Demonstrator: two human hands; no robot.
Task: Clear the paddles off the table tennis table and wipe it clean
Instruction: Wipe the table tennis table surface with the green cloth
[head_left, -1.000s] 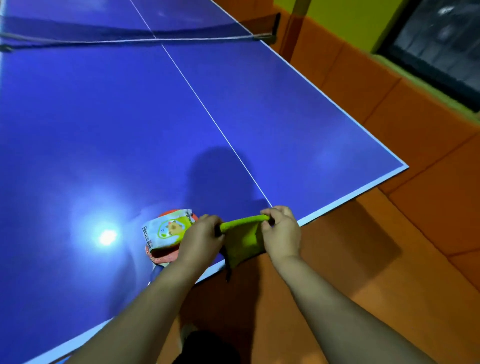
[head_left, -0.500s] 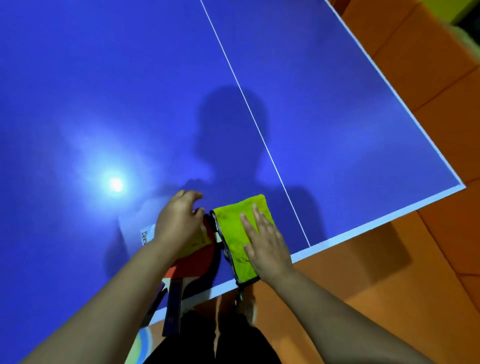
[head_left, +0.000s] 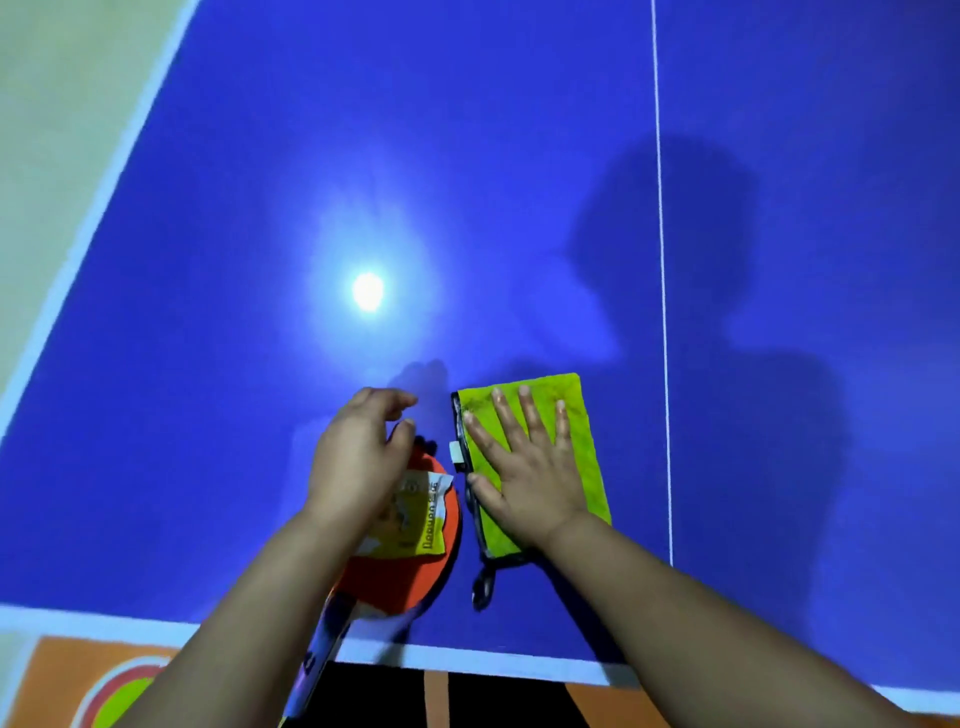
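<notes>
Cloth (head_left: 584, 457), green, lies flat on the tabletop (head_left: 208, 364) by its near edge, left of the centre line, pressed under the right grip (head_left: 524, 467) with fingers straight and spread, while the left grip (head_left: 353, 457), fingers curled, sits over the red paddle (head_left: 405, 577) and packet (head_left: 421, 519) alongside, hold undeterminable.

Red-faced paddle (head_left: 400, 577) lies flat by the near edge of the blue table (head_left: 467, 156), handle poking out past the white border; lime-green cloth (head_left: 582, 415), folded into a rectangle with dark trim, sits flat just right of it, left of the white centre line
</notes>
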